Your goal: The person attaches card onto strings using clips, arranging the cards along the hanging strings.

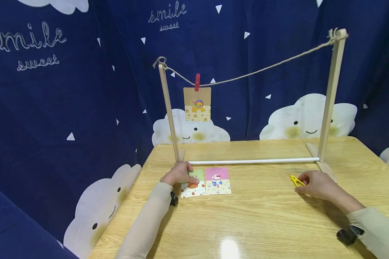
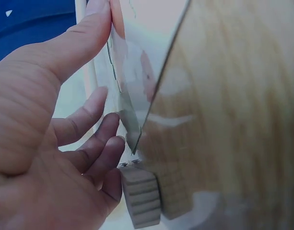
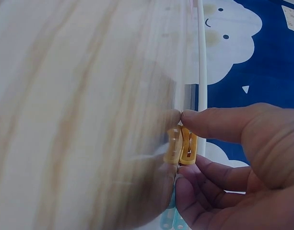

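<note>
The yellow clip [image 1: 297, 180], a slim V-shaped peg with slots, is pinched between thumb and fingers of the right hand [image 1: 319, 185] at the glossy, wood-grained table [image 1: 256, 216]. The flat green card [image 1: 193, 190] is touched by the thumb of the left hand [image 1: 178, 175], whose fingers are left loosely bent. Its right edge is set just beside the pink card [image 1: 218, 181]. Behind both cards the table is crossed by a smooth white rod [image 1: 253, 161]; between the pink card and the clip, a wide bare stretch is left. The clip's narrow end is pointed away from the palm, toward the far left, its long axis slanted.
</note>
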